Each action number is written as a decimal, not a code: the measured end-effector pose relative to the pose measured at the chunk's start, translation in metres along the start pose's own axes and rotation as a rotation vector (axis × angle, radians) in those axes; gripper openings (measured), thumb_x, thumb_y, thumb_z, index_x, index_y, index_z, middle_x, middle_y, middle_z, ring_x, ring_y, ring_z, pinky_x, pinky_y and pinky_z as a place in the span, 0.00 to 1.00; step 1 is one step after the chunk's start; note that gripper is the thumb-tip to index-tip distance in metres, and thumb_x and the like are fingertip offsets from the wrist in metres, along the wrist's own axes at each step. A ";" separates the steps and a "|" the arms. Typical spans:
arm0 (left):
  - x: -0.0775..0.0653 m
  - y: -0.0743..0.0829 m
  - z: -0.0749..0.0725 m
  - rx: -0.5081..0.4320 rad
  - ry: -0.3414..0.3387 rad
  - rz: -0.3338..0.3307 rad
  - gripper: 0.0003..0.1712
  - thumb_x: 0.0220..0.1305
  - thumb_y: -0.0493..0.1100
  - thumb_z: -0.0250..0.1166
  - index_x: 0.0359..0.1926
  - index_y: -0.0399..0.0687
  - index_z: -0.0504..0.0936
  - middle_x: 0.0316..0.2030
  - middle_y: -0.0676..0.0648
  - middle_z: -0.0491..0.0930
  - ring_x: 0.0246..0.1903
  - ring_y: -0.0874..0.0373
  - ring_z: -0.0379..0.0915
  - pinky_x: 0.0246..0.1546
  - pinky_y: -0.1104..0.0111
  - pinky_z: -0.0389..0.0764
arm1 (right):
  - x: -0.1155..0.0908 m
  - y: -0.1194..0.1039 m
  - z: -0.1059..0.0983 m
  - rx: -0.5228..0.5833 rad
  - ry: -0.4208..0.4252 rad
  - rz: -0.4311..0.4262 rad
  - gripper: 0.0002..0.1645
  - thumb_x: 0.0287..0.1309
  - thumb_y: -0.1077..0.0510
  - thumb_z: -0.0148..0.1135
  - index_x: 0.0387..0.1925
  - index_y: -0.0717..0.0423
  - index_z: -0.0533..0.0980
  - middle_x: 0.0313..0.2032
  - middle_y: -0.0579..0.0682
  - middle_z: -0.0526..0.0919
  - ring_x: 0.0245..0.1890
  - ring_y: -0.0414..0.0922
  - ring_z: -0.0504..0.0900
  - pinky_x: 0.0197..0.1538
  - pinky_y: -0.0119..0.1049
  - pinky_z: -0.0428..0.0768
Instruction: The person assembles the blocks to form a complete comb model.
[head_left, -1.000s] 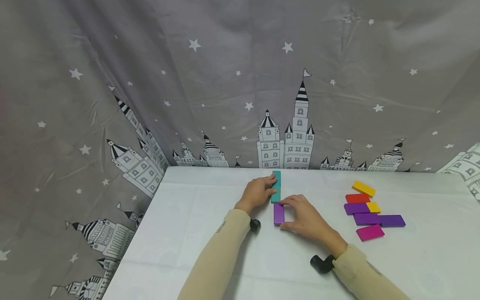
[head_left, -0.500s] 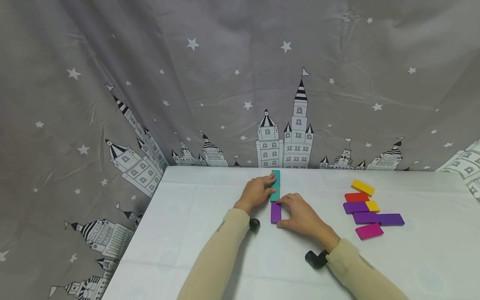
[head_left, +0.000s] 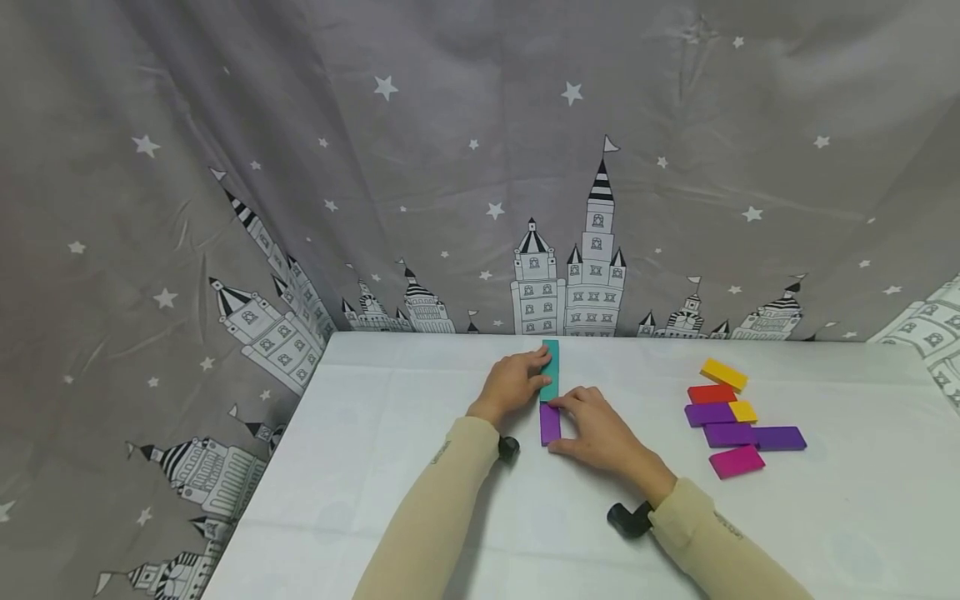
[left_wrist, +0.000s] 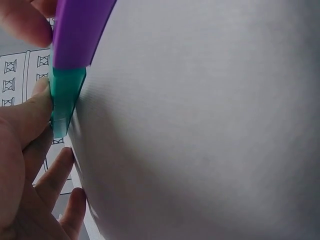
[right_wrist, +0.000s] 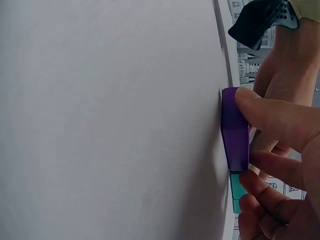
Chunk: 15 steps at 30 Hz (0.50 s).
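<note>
Head view, centre: left hand [head_left: 512,385] touches left side of teal block [head_left: 554,369]; cannot tell whether it pinches. Right hand [head_left: 602,429] pinches purple block [head_left: 550,425] endwise, directly below teal. Loose blocks [head_left: 729,435] at right of frame.

Left wrist view, upper left: purple and teal appear end to end.

Right wrist view, right side: thumb on purple's upper end.
</note>
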<state>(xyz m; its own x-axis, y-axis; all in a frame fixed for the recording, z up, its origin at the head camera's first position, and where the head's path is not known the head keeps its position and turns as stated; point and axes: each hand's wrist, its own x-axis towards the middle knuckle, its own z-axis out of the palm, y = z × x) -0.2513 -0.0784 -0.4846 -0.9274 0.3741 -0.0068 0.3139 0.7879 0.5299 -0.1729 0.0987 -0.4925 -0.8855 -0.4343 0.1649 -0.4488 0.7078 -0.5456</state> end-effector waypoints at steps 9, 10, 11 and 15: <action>-0.001 0.001 -0.001 -0.008 -0.001 0.002 0.29 0.69 0.47 0.65 0.69 0.49 0.73 0.71 0.55 0.66 0.70 0.49 0.63 0.73 0.54 0.61 | 0.003 -0.005 0.001 -0.012 0.001 0.019 0.35 0.43 0.50 0.83 0.53 0.61 0.81 0.46 0.53 0.82 0.48 0.51 0.75 0.53 0.46 0.79; -0.001 0.001 -0.001 -0.012 -0.001 0.003 0.29 0.69 0.47 0.65 0.69 0.49 0.74 0.71 0.55 0.66 0.70 0.49 0.63 0.73 0.54 0.61 | 0.003 -0.005 0.001 -0.016 0.001 0.023 0.35 0.43 0.50 0.83 0.53 0.61 0.81 0.46 0.53 0.82 0.48 0.51 0.75 0.53 0.46 0.79; -0.001 0.001 -0.001 -0.012 0.001 0.003 0.29 0.69 0.47 0.66 0.69 0.49 0.74 0.71 0.54 0.67 0.70 0.49 0.63 0.73 0.54 0.61 | 0.003 -0.005 0.001 -0.018 -0.001 0.029 0.35 0.43 0.50 0.83 0.53 0.61 0.81 0.47 0.54 0.82 0.48 0.51 0.75 0.53 0.46 0.79; -0.001 0.000 0.000 -0.014 0.004 0.006 0.29 0.69 0.47 0.66 0.68 0.48 0.74 0.71 0.54 0.67 0.70 0.49 0.63 0.73 0.54 0.62 | 0.004 -0.006 0.001 -0.036 0.004 0.046 0.35 0.44 0.50 0.82 0.53 0.60 0.81 0.47 0.54 0.82 0.49 0.52 0.76 0.54 0.47 0.79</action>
<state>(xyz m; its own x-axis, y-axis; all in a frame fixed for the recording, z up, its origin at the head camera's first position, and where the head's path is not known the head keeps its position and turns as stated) -0.2506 -0.0785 -0.4840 -0.9264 0.3766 0.0002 0.3166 0.7784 0.5420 -0.1734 0.0925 -0.4901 -0.9058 -0.3985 0.1439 -0.4115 0.7466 -0.5228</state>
